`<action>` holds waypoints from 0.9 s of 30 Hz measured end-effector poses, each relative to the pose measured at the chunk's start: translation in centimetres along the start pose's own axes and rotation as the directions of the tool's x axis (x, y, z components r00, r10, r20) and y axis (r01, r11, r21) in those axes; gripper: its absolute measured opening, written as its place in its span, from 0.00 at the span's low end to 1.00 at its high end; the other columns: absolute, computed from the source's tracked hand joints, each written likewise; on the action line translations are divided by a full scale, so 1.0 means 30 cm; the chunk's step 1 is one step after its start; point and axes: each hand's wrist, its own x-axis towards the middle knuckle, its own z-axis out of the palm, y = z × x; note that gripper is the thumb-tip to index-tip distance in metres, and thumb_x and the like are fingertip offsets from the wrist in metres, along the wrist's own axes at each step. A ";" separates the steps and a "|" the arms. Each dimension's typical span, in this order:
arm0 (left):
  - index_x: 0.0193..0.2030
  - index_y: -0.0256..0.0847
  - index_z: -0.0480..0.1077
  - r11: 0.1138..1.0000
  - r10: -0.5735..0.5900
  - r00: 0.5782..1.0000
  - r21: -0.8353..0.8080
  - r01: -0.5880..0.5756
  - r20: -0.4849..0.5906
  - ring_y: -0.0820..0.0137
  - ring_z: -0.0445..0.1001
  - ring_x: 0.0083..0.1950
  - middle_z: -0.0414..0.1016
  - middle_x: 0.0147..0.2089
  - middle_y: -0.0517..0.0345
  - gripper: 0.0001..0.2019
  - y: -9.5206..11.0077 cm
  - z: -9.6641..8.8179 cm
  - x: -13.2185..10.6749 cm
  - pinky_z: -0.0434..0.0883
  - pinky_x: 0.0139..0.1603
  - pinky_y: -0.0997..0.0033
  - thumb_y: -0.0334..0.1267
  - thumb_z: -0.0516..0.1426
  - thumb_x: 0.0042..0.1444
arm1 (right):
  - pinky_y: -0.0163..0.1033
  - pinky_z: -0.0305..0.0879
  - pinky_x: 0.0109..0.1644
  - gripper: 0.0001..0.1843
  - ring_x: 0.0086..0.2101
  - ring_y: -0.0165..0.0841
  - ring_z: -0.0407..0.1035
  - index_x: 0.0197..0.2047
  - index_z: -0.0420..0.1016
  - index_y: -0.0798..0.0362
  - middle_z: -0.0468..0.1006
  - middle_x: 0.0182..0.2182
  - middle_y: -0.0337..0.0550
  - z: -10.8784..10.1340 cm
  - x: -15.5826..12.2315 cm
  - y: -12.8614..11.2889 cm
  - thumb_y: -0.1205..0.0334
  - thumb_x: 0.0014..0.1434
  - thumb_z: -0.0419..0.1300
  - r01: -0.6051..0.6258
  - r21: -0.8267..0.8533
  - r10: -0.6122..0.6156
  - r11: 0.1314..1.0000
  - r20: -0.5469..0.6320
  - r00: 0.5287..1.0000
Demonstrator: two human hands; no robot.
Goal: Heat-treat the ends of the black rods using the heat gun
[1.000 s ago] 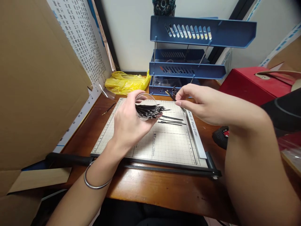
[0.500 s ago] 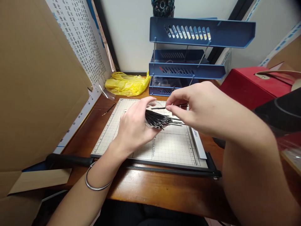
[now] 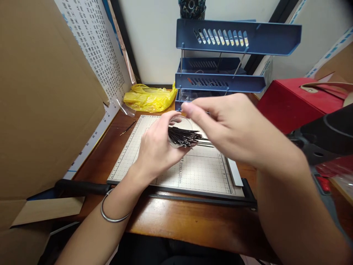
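Note:
My left hand is wrapped round a clear round container lying tilted, its mouth toward the right. Inside is a bundle of thin black sticks with shiny ends; several poke out past the rim. My right hand hovers just above and right of the mouth, thumb and fingers drawn together. Whatever lies in that pinch is hidden behind the hand. Both hands are over a paper cutter's gridded board. A single thin black stick with a golden tip rests on the table left of the board.
The cutter's black handle points left along the board's near edge. Behind stand blue stacked trays and a yellow plastic bag. A red box and a dark device are at right; cardboard walls the left.
My right hand has risen and moved left over the container's mouth. The black stick seen between its fingers earlier no longer shows. My left hand keeps its hold, the container turned slightly.

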 end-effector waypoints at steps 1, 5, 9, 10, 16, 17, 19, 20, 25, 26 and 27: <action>0.58 0.47 0.64 1.000 -0.015 1.000 -0.011 0.015 -0.017 0.60 0.80 0.53 0.80 0.53 0.55 0.30 -0.002 0.001 0.000 0.77 0.55 0.59 0.45 0.71 0.52 | 0.36 0.61 0.42 0.26 0.37 0.33 0.72 0.39 0.78 0.53 0.77 0.33 0.42 -0.012 -0.004 0.011 0.49 0.75 0.44 0.002 0.024 -0.001 1.000 -0.067 0.998; 0.57 0.49 0.64 0.995 -0.099 0.991 -0.027 0.097 -0.086 0.62 0.81 0.52 0.80 0.52 0.57 0.32 -0.008 0.003 0.000 0.77 0.56 0.59 0.47 0.73 0.50 | 0.38 0.62 0.42 0.21 0.37 0.33 0.72 0.43 0.81 0.53 0.79 0.35 0.42 -0.034 0.001 0.090 0.52 0.73 0.49 -0.056 0.092 0.074 0.994 -0.208 0.975; 0.57 0.48 0.63 0.993 -0.115 0.986 -0.015 0.114 -0.124 0.63 0.81 0.51 0.81 0.51 0.58 0.32 -0.014 0.003 0.002 0.78 0.56 0.60 0.48 0.73 0.50 | 0.40 0.65 0.44 0.13 0.38 0.34 0.73 0.45 0.83 0.50 0.82 0.40 0.42 0.014 0.043 0.195 0.56 0.65 0.59 -0.164 0.039 0.157 0.986 0.132 0.979; 0.57 0.48 0.64 0.993 -0.118 0.984 -0.008 0.118 -0.131 0.62 0.81 0.51 0.81 0.51 0.58 0.32 -0.015 0.003 0.002 0.78 0.56 0.60 0.48 0.73 0.50 | 0.39 0.66 0.44 0.12 0.39 0.35 0.74 0.46 0.83 0.49 0.83 0.42 0.42 0.033 0.055 0.217 0.57 0.64 0.60 -0.194 0.025 0.181 0.981 0.253 0.950; 0.57 0.47 0.64 0.992 -0.128 0.982 0.003 0.130 -0.138 0.61 0.81 0.51 0.81 0.51 0.56 0.32 -0.020 0.003 0.006 0.78 0.55 0.58 0.49 0.73 0.50 | 0.38 0.64 0.38 0.09 0.35 0.34 0.73 0.41 0.83 0.49 0.82 0.37 0.42 0.116 0.088 0.282 0.63 0.57 0.62 -0.279 -0.119 0.298 0.953 0.551 0.780; 0.57 0.47 0.64 0.992 -0.129 0.983 -0.004 0.130 -0.133 0.61 0.81 0.50 0.81 0.51 0.56 0.32 -0.019 0.004 0.005 0.78 0.55 0.59 0.49 0.73 0.50 | 0.38 0.63 0.37 0.09 0.35 0.34 0.72 0.42 0.82 0.49 0.81 0.36 0.42 0.124 0.088 0.284 0.63 0.57 0.63 -0.284 -0.114 0.299 0.952 0.554 0.777; 0.56 0.47 0.64 0.991 -0.133 0.983 -0.017 0.132 -0.124 0.62 0.81 0.50 0.81 0.50 0.57 0.32 -0.018 0.004 0.004 0.78 0.55 0.59 0.48 0.73 0.50 | 0.38 0.62 0.36 0.09 0.33 0.33 0.71 0.41 0.81 0.49 0.81 0.34 0.42 0.137 0.089 0.285 0.62 0.56 0.63 -0.285 -0.099 0.291 0.954 0.548 0.784; 0.56 0.47 0.64 0.991 -0.134 0.983 -0.020 0.133 -0.121 0.62 0.81 0.50 0.81 0.50 0.57 0.32 -0.018 0.004 0.003 0.78 0.55 0.59 0.48 0.73 0.50 | 0.38 0.62 0.36 0.08 0.33 0.33 0.70 0.40 0.81 0.49 0.80 0.34 0.41 0.142 0.090 0.286 0.63 0.56 0.63 -0.281 -0.091 0.284 0.955 0.548 0.787; 0.56 0.47 0.64 0.992 -0.126 0.984 -0.016 0.125 -0.126 0.62 0.81 0.50 0.81 0.51 0.57 0.31 -0.017 0.006 0.004 0.78 0.56 0.59 0.49 0.73 0.50 | 0.38 0.63 0.36 0.05 0.32 0.33 0.71 0.33 0.79 0.50 0.80 0.31 0.41 0.155 0.092 0.297 0.64 0.55 0.61 -0.257 -0.075 0.252 0.963 0.582 0.773; 0.56 0.47 0.64 0.992 -0.125 0.984 -0.013 0.125 -0.124 0.62 0.81 0.50 0.81 0.51 0.57 0.31 -0.016 0.006 0.005 0.78 0.56 0.59 0.49 0.73 0.50 | 0.38 0.64 0.37 0.05 0.32 0.33 0.71 0.32 0.79 0.50 0.80 0.31 0.41 0.156 0.092 0.299 0.64 0.54 0.61 -0.254 -0.072 0.248 0.964 0.582 0.775; 0.56 0.48 0.64 0.992 -0.124 0.985 -0.010 0.124 -0.124 0.62 0.81 0.50 0.81 0.51 0.57 0.31 -0.016 0.006 0.005 0.78 0.56 0.59 0.49 0.73 0.50 | 0.38 0.64 0.37 0.05 0.32 0.33 0.71 0.32 0.80 0.50 0.80 0.31 0.41 0.157 0.092 0.301 0.64 0.54 0.61 -0.256 -0.073 0.250 0.964 0.579 0.776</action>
